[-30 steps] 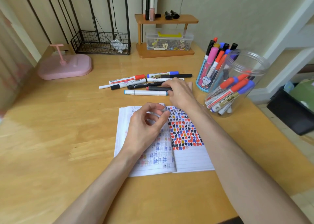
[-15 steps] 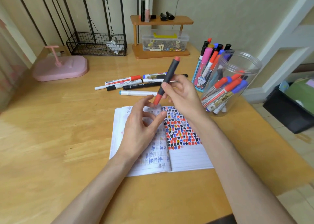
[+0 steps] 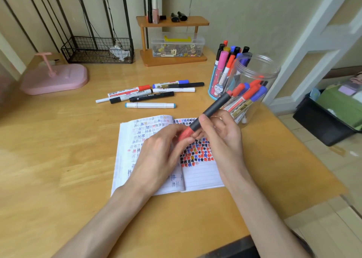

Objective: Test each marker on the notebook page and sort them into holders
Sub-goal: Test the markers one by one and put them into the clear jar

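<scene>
My right hand (image 3: 221, 138) grips the dark barrel of a black marker with red ends (image 3: 212, 108), tilted over the open notebook (image 3: 201, 175). My left hand (image 3: 162, 155) pinches the marker's red cap at its lower end. The notebook's pages carry several red, blue and black test marks. Several loose markers (image 3: 150, 97) lie on the desk behind the notebook. A clear plastic jar (image 3: 252, 89) on the right holds several red and blue markers. A blue cartoon pen cup (image 3: 217, 87) beside it is full of markers.
A pink stand (image 3: 54, 79) sits at the back left, a black wire basket (image 3: 98, 50) behind it. A wooden shelf (image 3: 172, 40) with a clear box of clips stands at the back. The desk's right edge drops to a black bin (image 3: 321, 124) on the floor.
My right hand picked the red-ended marker from the loose row, raised it and brought it down over the notebook. My left hand rose from the page to pinch its cap.
</scene>
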`<action>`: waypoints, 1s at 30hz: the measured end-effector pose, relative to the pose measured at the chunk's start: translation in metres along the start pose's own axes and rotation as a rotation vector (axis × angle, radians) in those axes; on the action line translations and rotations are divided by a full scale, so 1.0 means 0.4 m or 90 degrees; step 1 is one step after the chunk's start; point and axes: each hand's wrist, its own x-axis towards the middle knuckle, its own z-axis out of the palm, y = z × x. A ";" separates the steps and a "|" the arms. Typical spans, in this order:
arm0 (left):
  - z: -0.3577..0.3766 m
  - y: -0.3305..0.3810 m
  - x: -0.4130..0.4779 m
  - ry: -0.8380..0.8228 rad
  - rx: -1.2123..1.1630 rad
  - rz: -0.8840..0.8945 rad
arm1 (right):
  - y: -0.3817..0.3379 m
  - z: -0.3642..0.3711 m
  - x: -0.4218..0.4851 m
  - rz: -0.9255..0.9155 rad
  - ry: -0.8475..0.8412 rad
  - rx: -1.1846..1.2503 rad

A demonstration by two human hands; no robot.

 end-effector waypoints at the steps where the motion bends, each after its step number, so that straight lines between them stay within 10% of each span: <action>1: 0.002 0.003 -0.003 -0.002 0.003 0.006 | 0.002 -0.002 -0.004 0.006 0.004 0.005; 16: -0.001 0.015 -0.004 -0.101 0.023 0.075 | 0.016 -0.026 -0.035 0.059 -0.046 -0.056; 21: -0.045 -0.023 0.010 -0.101 -0.067 -0.010 | -0.040 -0.137 0.005 0.059 0.130 -0.015; 30: -0.011 -0.025 0.006 -0.076 -0.061 -0.027 | -0.036 -0.123 -0.052 0.064 0.010 -0.099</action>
